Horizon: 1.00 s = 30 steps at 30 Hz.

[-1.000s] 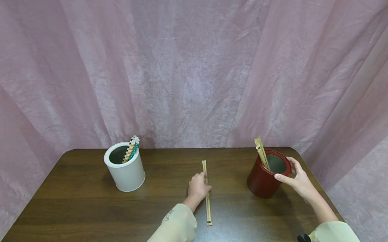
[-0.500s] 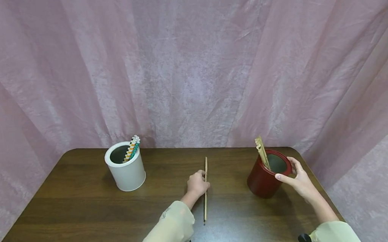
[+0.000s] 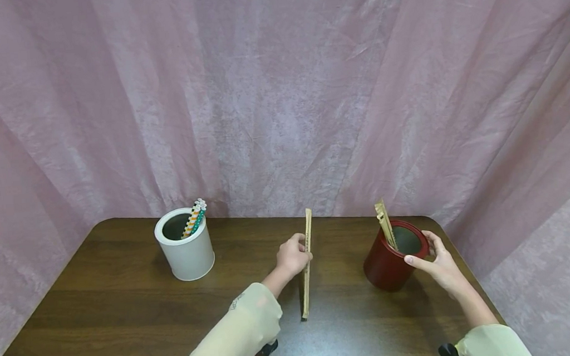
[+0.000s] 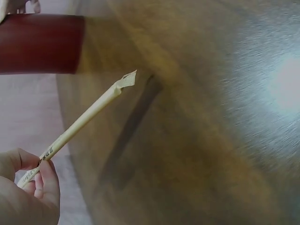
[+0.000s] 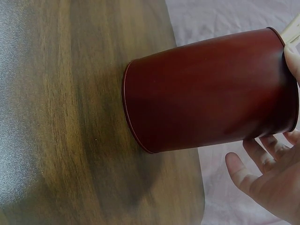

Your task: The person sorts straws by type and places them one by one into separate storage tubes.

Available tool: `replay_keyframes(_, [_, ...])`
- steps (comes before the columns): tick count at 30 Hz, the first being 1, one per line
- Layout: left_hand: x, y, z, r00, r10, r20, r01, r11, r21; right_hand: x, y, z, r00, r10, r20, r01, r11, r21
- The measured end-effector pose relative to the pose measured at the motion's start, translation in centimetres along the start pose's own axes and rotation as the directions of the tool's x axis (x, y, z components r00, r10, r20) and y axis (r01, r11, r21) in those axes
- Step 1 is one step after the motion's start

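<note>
My left hand [image 3: 293, 255] pinches a slim, pale tan paper-wrapped stick [image 3: 306, 293] between thumb and fingers, near its middle. Dark printing and a flattened, crimped end show on the wrapped stick [image 4: 84, 117] in the left wrist view, its shadow falling on the table below. On the right, my right hand [image 3: 439, 263] holds a dark red can [image 3: 385, 268] near its rim, thumb at the rim and fingers against the side. Similar wrapped sticks [image 3: 384, 223] lean inside that can, their tops above the rim.
A white can [image 3: 188, 261] stands at the back left, holding several patterned sticks [image 3: 195, 218] with white ends. The brown wooden table [image 3: 125, 313] has rounded back corners. Pink curtains [image 3: 279, 100] hang right behind it.
My left hand has lifted the paper-wrapped stick off the table and moved slightly up and right, turning and tilting it. My right hand and the red can have stayed in place.
</note>
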State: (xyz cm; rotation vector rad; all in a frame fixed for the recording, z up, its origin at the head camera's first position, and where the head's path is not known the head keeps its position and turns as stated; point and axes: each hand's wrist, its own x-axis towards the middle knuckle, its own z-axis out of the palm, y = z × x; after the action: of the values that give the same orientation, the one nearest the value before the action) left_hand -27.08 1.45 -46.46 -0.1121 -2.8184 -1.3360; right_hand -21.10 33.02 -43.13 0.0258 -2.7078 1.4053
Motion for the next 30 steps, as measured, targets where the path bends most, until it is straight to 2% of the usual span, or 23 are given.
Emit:
replay_keyframes(11, [0.7,3.3,-2.1,0.998,-0.011,0.054,0.017,0.993,-0.114,0.0,0.1,0.0,1.0,0.001,0.003,-0.001,1.0,0.013])
replay_keyframes(14, [0.9,4.3,-2.5,0.997,-0.011,0.077,0.025,0.983,-0.183,0.1,0.2,0.1,1.0,0.002,0.007,-0.002,1.0,0.019])
replay_keyframes(16, [1.0,4.9,-2.7,0.996,-0.012,0.09,0.034,0.969,-0.245,0.1,0.3,0.1,1.0,0.003,0.01,-0.003,1.0,0.019])
replay_keyframes(21, [1.4,6.7,-3.5,0.991,0.009,0.132,0.045,0.913,-0.405,0.1,0.5,0.1,1.0,0.006,0.013,-0.006,1.0,0.017])
replay_keyframes(30, [1.7,10.3,-5.1,0.984,0.09,0.151,0.003,0.849,-0.528,0.1,0.3,0.0,1.0,0.008,0.009,-0.008,1.0,0.018])
